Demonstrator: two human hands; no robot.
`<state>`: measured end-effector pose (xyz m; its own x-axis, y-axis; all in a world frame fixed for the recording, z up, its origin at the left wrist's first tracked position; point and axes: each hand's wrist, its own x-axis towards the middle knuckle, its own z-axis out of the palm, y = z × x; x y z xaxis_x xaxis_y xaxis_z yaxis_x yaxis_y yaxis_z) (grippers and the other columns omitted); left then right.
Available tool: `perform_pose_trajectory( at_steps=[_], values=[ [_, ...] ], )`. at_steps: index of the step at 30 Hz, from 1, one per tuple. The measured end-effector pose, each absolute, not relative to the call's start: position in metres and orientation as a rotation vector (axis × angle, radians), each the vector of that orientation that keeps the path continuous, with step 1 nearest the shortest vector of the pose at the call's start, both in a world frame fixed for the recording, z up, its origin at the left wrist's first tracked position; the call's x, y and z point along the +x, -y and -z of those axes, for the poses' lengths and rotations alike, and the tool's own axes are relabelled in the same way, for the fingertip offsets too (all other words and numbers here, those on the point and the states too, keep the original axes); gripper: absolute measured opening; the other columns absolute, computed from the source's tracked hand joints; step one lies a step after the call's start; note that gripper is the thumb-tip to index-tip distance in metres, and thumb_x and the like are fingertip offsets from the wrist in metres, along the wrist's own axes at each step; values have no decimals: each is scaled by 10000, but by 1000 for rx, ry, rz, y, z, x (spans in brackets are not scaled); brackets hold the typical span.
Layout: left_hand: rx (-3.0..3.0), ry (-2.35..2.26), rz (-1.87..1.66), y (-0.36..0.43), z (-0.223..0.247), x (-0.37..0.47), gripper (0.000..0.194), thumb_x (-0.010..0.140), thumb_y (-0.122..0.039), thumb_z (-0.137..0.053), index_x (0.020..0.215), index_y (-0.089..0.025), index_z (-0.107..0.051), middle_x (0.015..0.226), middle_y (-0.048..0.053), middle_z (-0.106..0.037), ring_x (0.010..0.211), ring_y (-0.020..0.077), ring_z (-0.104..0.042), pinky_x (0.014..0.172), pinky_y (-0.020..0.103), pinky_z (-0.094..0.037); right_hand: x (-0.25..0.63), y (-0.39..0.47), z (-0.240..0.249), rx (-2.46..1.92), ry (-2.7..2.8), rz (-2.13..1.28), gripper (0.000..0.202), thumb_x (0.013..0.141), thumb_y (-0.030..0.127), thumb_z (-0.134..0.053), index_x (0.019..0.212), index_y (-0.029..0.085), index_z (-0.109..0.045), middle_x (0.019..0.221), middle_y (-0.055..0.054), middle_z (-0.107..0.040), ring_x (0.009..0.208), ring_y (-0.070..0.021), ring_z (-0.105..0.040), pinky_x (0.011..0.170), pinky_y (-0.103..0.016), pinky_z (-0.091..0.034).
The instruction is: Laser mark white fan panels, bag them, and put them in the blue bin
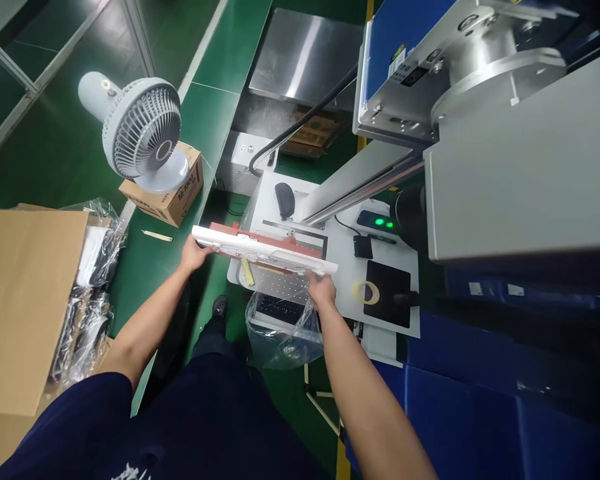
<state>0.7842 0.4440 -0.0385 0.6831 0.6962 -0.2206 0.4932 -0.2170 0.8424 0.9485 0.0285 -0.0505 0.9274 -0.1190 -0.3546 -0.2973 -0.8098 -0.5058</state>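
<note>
A long, thin white panel is held up nearly edge-on between my two hands, above the white worktable. My left hand grips its left end, and my right hand has hold of its lower edge near the right end. Its broad face is mostly turned away, so I cannot tell exactly what kind of panel it is. Just behind it a red fixture shows, partly hidden by the panel. Below lies a perforated metal plate with a yellow strip at its left.
A grey machine head overhangs the right side. On the worktable lie a tape roll, a black pad and a mouse. Left are a fan on a carton, and a cardboard box with plastic-wrapped items. A plastic bag hangs below.
</note>
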Motion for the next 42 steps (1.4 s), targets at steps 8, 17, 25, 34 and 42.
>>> perform_pose_trajectory(
  at_steps=[8,17,25,34,42],
  values=[
    [1840,-939,-262,-443,36,788,693,733,-327,-1015,1297,-164,-646,1306,143,-790,1186,336,-757,1075,486,-600,948,-28,41,-2524,-363,-444,447,1037,514,-671,1316,168,-719,1246,-190,-802,1150,-344,-737,1023,-420,-537],
    [1820,-933,-279,-441,32,778,639,739,-316,-996,1260,-145,-667,1240,144,-808,1119,331,-775,1037,475,-623,941,-28,31,-2491,-371,-458,387,1034,507,-690,1258,195,-743,1196,-155,-815,1115,-315,-727,1002,-388,-533],
    [1935,-946,-144,-433,-2,743,652,721,-447,-977,1206,-101,-715,1217,190,-813,1131,363,-760,1016,474,-605,886,-3,11,-2474,-359,-465,431,1004,572,-673,1185,196,-782,1163,-173,-822,1127,-345,-737,967,-384,-543],
    [1998,-488,146,-395,-105,671,708,819,-634,-901,1334,-166,-773,1497,200,-725,1376,430,-684,1222,572,-511,798,93,-14,-2314,-354,-517,614,894,751,-588,1103,202,-765,1172,-196,-827,1126,-405,-755,950,-458,-559],
    [1692,344,553,-318,-195,678,399,1032,-493,-721,1243,-163,-794,1469,209,-672,1226,356,-698,1068,442,-567,764,165,-18,-2056,-317,-459,685,906,758,-634,1287,193,-696,1339,-199,-786,1284,-384,-715,1124,-517,-521]
  ],
)
